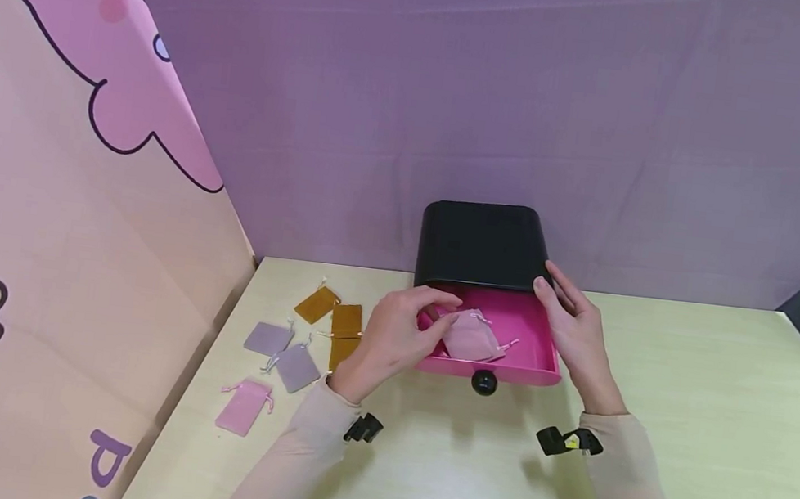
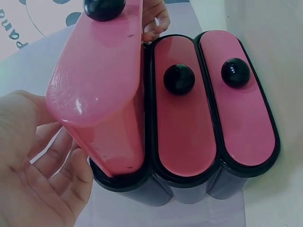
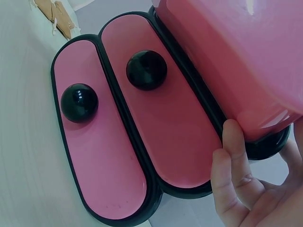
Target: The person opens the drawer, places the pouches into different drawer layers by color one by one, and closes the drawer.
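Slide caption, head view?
Left hand by pink pouch in open drawer, right hand at black cabinet, more pouches on table.

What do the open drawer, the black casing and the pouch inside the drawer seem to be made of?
Open drawer: probably hard plastic, glossy; the left wrist view shows bright highlights on it.
Black casing: likely molded plastic, smooth with a soft sheen and rounded edges, though painted metal can't be excluded.
Pouch: soft fabric, fairly matte, going by its creases and drawstrings; exact cloth unclear.

Head view looks down; 2 close wrist views share drawers (image 2: 184, 132).
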Available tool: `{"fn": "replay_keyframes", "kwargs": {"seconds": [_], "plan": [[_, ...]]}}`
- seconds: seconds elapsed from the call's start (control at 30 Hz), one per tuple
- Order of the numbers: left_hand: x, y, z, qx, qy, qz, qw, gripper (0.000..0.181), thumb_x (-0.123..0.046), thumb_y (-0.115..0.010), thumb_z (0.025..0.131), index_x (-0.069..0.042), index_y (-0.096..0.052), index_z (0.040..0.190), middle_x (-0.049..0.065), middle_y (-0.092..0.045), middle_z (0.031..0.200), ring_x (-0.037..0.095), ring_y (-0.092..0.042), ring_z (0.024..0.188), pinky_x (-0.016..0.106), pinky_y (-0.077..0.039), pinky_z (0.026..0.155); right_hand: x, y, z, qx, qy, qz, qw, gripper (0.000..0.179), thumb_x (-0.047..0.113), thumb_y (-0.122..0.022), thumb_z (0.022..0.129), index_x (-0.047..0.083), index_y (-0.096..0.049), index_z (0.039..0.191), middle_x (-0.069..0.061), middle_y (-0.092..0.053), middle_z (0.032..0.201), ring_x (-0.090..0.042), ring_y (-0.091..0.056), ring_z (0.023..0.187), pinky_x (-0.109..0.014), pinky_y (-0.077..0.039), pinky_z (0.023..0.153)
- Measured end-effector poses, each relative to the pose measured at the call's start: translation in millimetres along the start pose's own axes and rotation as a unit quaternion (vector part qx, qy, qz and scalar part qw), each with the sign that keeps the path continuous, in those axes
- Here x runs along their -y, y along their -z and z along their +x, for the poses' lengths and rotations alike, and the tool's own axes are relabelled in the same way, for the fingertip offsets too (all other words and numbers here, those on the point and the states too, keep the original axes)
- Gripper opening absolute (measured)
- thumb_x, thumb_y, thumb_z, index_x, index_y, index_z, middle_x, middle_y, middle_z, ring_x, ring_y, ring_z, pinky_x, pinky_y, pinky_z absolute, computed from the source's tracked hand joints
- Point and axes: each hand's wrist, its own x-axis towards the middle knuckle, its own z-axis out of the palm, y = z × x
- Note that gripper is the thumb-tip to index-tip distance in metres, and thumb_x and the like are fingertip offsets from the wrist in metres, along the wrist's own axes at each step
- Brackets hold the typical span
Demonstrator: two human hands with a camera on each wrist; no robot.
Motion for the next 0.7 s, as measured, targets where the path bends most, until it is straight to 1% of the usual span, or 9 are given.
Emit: {"fn": "replay_keyframes", "kwargs": {"seconds": [0.2,0.37,0.47,0.6,0.7], "plan": [[6.5,1.8,-7.5,-0.007,0.004,0.003,1.0000,0.020,-0.019,-0.076,0.098,-0.015,-0.081,0.117,0.001,-0.081,0.110,0.017,-0.066,0.081,0.020,-0.051,0.069,1,0,-0.5,-0.002,0.001,-0.005,1.0000,0.071,0.060,-0.055,0.105,0.033,-0.035,0.167,-0.010,-0.030,0.175,-0.037,-0.031,0.162,-0.060,-0.031,0.126],[13.3,6.3,-15.0,-0.017,0.005,-0.016,0.9997,0.019,-0.017,-0.077,0.098,-0.015,-0.081,0.116,0.000,-0.079,0.102,0.017,-0.068,0.084,0.020,-0.054,0.066,1,0,-0.9,-0.002,-0.001,-0.006,1.0000,0.071,0.060,-0.055,0.105,0.033,-0.034,0.167,-0.010,-0.030,0.175,-0.038,-0.031,0.161,-0.060,-0.032,0.126],[17.5,9.3,-20.1,-0.024,0.006,-0.023,0.9994,0.018,-0.017,-0.077,0.097,-0.014,-0.081,0.115,0.000,-0.078,0.099,0.018,-0.069,0.087,0.020,-0.055,0.067,1,0,-0.6,-0.001,-0.001,-0.006,1.0000,0.070,0.060,-0.054,0.105,0.033,-0.034,0.167,-0.010,-0.030,0.176,-0.038,-0.031,0.162,-0.060,-0.033,0.126],[23.1,12.9,-26.8,-0.033,0.004,-0.015,0.9993,0.016,-0.017,-0.077,0.097,-0.014,-0.082,0.112,-0.001,-0.078,0.095,0.020,-0.071,0.086,0.021,-0.054,0.066,0,-1,-0.1,-0.001,0.000,-0.006,1.0000,0.070,0.060,-0.055,0.105,0.033,-0.035,0.167,-0.010,-0.030,0.175,-0.038,-0.031,0.161,-0.060,-0.033,0.126],[26.7,15.7,-32.2,-0.038,0.003,-0.004,0.9993,0.015,-0.016,-0.076,0.096,-0.014,-0.083,0.110,-0.002,-0.078,0.095,0.016,-0.070,0.084,0.021,-0.053,0.065,-1,-1,0.3,-0.001,0.001,-0.006,1.0000,0.070,0.060,-0.055,0.106,0.033,-0.035,0.167,-0.010,-0.030,0.175,-0.038,-0.031,0.161,-0.059,-0.033,0.126]]}}
